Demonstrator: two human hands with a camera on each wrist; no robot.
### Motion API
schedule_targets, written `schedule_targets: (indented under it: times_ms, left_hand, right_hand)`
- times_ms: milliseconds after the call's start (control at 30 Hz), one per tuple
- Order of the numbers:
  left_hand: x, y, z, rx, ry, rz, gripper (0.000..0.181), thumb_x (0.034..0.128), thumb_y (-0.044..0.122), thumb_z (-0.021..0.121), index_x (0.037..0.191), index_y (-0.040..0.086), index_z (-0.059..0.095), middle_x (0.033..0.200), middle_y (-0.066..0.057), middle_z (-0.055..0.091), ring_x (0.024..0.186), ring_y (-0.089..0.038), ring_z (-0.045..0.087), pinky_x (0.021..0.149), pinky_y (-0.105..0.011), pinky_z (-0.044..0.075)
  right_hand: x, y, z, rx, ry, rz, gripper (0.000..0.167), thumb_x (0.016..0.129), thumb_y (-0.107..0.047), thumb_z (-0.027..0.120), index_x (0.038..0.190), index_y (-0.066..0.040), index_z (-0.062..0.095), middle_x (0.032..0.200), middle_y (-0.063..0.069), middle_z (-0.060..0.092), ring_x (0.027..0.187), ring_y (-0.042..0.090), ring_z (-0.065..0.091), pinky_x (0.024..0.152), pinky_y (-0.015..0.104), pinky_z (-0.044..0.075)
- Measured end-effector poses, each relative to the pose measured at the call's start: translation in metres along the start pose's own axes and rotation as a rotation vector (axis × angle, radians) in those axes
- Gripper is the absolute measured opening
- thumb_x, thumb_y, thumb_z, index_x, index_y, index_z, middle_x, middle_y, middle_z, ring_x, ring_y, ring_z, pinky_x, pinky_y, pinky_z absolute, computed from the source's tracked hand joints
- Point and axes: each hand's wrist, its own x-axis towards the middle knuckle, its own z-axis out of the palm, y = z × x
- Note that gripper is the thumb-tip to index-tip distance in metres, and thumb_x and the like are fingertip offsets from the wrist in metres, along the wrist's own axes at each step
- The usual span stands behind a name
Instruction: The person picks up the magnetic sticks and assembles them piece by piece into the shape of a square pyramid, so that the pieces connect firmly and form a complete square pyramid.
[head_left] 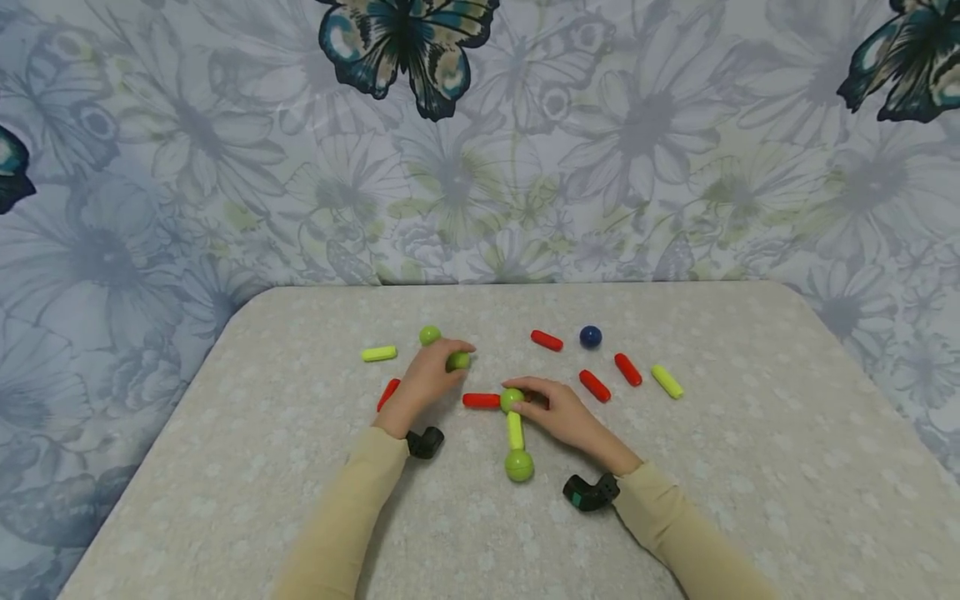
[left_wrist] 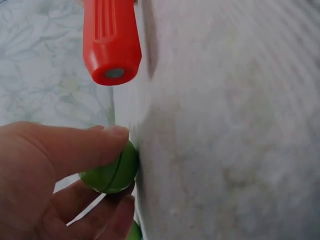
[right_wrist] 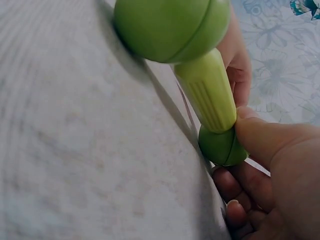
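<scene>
While forearms (head_left: 343,510) are being angled inward, left hand (head_left: 431,379): green ball (head_left: 458,362) is being pinched, thumb against fingers.
Right hand (head_left: 565,413): green joint ball (head_left: 510,398) is being pinched.
Joint ball: being held at red rod's (head_left: 481,402) right end.

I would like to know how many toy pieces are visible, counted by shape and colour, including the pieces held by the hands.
Green balls: 4
Dark blue ball: 1
Red rods: 5
Yellow-green rods: 3
Total: 13 visible pieces
</scene>
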Motion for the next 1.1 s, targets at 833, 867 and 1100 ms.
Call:
schedule_targets:
  times_ms: [833, 867, 1100]
  left_hand:
    - [-0.048, -0.009, -0.008, -0.352, -0.031, -0.002, 0.036, 0.0831, 0.009, 0.072, 0.118, 0.006, 0.064, 0.108, -0.004, 0.063, 0.097, -0.020, 0.057, 0.078, -0.035, 0.047]
    - [-0.048, -0.010, -0.007, -0.357, -0.028, -0.003, 0.036, 0.0833, 0.008, 0.072, 0.118, 0.005, 0.064, 0.108, -0.004, 0.063, 0.097, -0.021, 0.057, 0.078, -0.036, 0.046]
    - [-0.060, -0.009, -0.005, -0.400, 0.005, -0.024, 0.040, 0.0856, 0.010, 0.070, 0.123, 0.002, 0.059, 0.118, -0.011, 0.059, 0.108, -0.026, 0.054, 0.089, -0.040, 0.044]
  right_hand:
    - [0.003, 0.007, -0.010, -0.039, 0.003, 0.008, 0.033, 0.092, -0.021, 0.062, 0.123, -0.010, 0.062, 0.105, -0.002, 0.062, 0.082, 0.016, 0.052, 0.070, 0.030, 0.044]
    - [0.003, 0.007, -0.009, -0.036, 0.005, 0.004, 0.033, 0.092, -0.021, 0.062, 0.123, -0.010, 0.062, 0.104, -0.002, 0.062, 0.081, 0.016, 0.052, 0.069, 0.030, 0.044]
    - [-0.001, 0.012, -0.001, -0.041, 0.011, 0.014, 0.031, 0.091, -0.021, 0.064, 0.120, -0.010, 0.063, 0.095, -0.004, 0.060, 0.078, 0.015, 0.052, 0.067, 0.028, 0.044]
